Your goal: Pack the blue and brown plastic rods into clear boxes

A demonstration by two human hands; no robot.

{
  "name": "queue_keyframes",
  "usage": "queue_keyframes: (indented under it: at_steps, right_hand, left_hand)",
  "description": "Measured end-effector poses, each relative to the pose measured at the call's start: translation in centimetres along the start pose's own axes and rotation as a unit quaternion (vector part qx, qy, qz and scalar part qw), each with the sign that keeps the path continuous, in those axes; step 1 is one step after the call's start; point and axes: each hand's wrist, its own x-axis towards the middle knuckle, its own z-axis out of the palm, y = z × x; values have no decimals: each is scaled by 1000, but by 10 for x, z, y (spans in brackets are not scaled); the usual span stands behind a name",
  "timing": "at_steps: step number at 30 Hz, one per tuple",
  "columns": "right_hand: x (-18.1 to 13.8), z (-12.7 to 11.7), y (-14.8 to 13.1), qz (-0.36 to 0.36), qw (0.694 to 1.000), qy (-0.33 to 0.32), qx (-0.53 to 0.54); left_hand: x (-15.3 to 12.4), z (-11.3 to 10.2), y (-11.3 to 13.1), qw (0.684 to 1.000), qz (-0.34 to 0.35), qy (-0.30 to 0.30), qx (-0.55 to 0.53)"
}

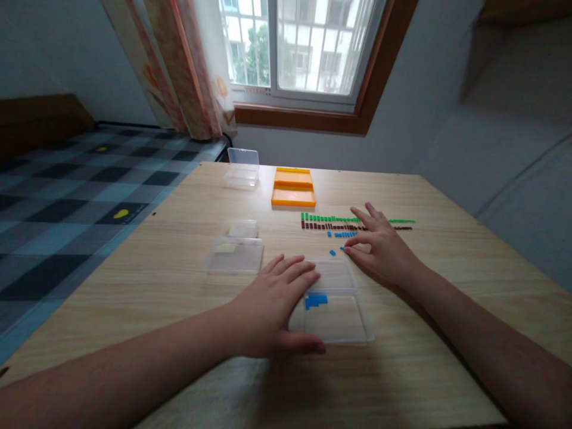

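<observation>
My left hand (pixel 272 307) is spread over the left side of an opened clear plastic box (pixel 344 325), fingers apart. A cluster of blue blocks (pixel 316 301) lies inside that box. Thumb and forefinger of my right hand (pixel 384 247) pinch a small blue block (pixel 342 248) just above the table. Close to it, a loose blue block (pixel 332 252) rests on the wood. Beyond run a short row of blue blocks (pixel 345 235), a row of dark brown blocks (pixel 315 226) and a row of green blocks (pixel 319 218), partly hidden behind my right hand.
An orange two-compartment tray (pixel 294 184) stands at the back of the wooden table (pixel 179 298). Left of it is an open clear box (pixel 243 168). Another opened clear box (pixel 241 262) with pale yellow pieces lies left of centre. A bed (pixel 89 179) borders the table's left side.
</observation>
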Motion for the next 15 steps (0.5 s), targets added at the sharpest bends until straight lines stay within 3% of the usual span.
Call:
queue_keyframes:
  at_steps: [3, 5, 7, 9, 12, 15]
  right_hand:
    - [0, -6, -2, 0, 1000, 5, -13]
    - [-1, -16, -9, -13, 999, 41, -11]
    - [-4, -31, -22, -41, 995, 86, 10]
    - [-9, -46, -42, -74, 992, 92, 52]
    - [-19, -58, -72, -134, 983, -15, 124]
    - [-26, -53, -89, -152, 973, -98, 146]
  left_hand:
    - [0, -1, 1, 1000, -3, -6, 6]
    - [1, -1, 2, 1000, -4, -8, 11]
    - [1, -1, 3, 1000, -5, -9, 13]
    - [2, -1, 3, 1000, -5, -7, 14]
    - [2, 0, 4, 1000, -4, -9, 18]
    - [1, 1, 3, 1000, 0, -6, 22]
